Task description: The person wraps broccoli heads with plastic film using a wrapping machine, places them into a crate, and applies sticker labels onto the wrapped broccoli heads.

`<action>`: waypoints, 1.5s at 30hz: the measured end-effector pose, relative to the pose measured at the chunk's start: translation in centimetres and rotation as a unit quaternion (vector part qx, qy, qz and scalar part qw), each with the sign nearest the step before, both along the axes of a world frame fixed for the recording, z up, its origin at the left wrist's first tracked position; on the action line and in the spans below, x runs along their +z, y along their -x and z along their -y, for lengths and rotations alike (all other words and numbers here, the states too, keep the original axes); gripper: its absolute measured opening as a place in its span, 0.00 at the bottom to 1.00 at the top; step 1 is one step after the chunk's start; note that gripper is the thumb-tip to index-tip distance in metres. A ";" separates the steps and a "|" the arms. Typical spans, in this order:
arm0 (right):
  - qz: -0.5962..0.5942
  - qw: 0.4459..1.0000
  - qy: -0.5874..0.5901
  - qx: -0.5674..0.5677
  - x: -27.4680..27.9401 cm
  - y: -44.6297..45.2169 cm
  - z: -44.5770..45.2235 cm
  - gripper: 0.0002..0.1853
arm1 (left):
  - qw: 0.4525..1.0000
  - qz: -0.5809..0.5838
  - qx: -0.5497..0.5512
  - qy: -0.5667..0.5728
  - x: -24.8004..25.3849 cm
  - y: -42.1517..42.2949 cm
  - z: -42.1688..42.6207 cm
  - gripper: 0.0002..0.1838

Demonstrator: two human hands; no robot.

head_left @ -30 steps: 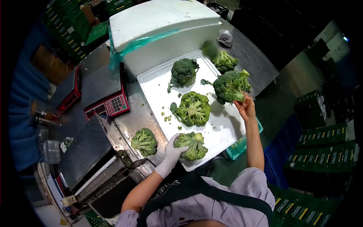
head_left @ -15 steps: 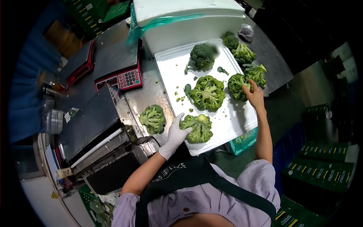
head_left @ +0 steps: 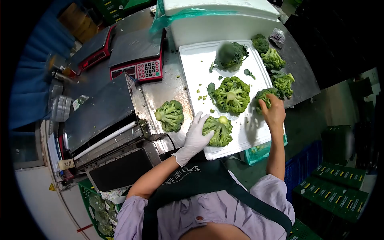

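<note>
White tray: shallow, rimmed, foam-like (head_left: 187, 64); carries an upper broccoli head (head_left: 239, 57), a middle broccoli head (head_left: 232, 95) with its cut stem facing up, and loose green crumbs (head_left: 203, 97).
Front head: broccoli (head_left: 221, 131) at the near left corner of the tray, pale round stem end upward.
Left hand: white-gloved (head_left: 195, 138), against the left side of the front head, thumb spread from the fingers; whether it grips cannot be told.
Right hand: bare (head_left: 275, 110), well apart from the left; thumb and fingers clamped on the edge head (head_left: 264, 94), at the tray's right side.
Foam box: white, thick-walled (head_left: 224, 31), behind the tray; green film (head_left: 192, 16) over its edge; contents hidden.
Green crate: slatted, low at left (head_left: 85, 196); contains film-wrapped greens (head_left: 105, 216).
Worktop: grey metal (head_left: 303, 74); a single broccoli head (head_left: 170, 116) lies left of the tray, more broccoli (head_left: 273, 60) right of it.
Equipment: two red-bodied scales (head_left: 148, 71) with flat dark plates; a wrapping unit (head_left: 104, 108) with a white roller.
Room: blue curtain (head_left: 30, 68) at left, stacked crates (head_left: 336, 192) at right.
Textures: florets knobbly, stems smooth and branching; foam net (head_left: 277, 37) open-meshed.
</note>
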State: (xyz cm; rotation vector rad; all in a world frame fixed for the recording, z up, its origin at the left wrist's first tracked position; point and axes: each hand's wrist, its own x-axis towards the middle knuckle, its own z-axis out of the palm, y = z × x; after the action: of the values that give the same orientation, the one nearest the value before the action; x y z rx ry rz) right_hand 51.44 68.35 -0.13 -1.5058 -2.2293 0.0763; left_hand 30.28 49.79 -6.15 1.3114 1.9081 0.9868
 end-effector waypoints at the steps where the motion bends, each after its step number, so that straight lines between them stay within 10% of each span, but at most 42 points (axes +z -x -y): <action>1: -0.003 0.999 0.038 0.019 -0.6 0.4 -0.2 0.17 | 1.000 -0.005 -0.009 -0.001 0.0 0.0 0.0 0.33; 6: 0.021 0.982 0.172 0.076 -2.0 3.7 0.8 0.28 | 1.000 -0.019 -0.015 0.003 0.3 0.0 0.1 0.32; 10: 0.155 0.982 -0.010 0.104 -6.9 5.6 1.7 0.43 | 1.000 -0.008 -0.014 -0.008 0.2 0.3 0.0 0.31; 16: 0.026 0.994 0.043 0.101 -6.8 5.1 -0.2 0.21 | 0.999 -0.024 0.004 -0.033 0.3 1.2 -0.1 0.30; 22: -0.112 0.967 0.221 0.057 -4.9 4.7 -2.8 0.22 | 0.999 -0.016 0.017 -0.046 1.2 2.5 -1.4 0.30; 29: -0.248 0.921 0.237 0.185 -0.2 5.4 0.8 0.15 | 0.826 0.562 0.037 0.001 4.6 4.3 -3.4 0.44; 32: -0.230 0.919 0.110 0.299 0.8 6.5 2.6 0.15 | 0.782 0.621 0.000 -0.048 6.1 3.8 -3.8 0.38; 37: -0.216 0.941 -0.078 0.249 3.1 7.7 4.2 0.17 | 0.756 0.634 0.099 -0.129 5.0 3.7 -4.1 0.31; 45: -0.246 0.942 0.049 0.223 1.2 10.7 7.3 0.20 | 0.793 0.528 0.207 -0.224 3.8 1.0 -4.6 0.32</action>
State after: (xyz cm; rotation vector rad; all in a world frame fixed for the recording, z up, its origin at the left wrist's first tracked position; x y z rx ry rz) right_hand 40.74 61.04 1.06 -0.8631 -2.1136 0.6378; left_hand 29.33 54.43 -2.37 0.2884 1.0667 1.9462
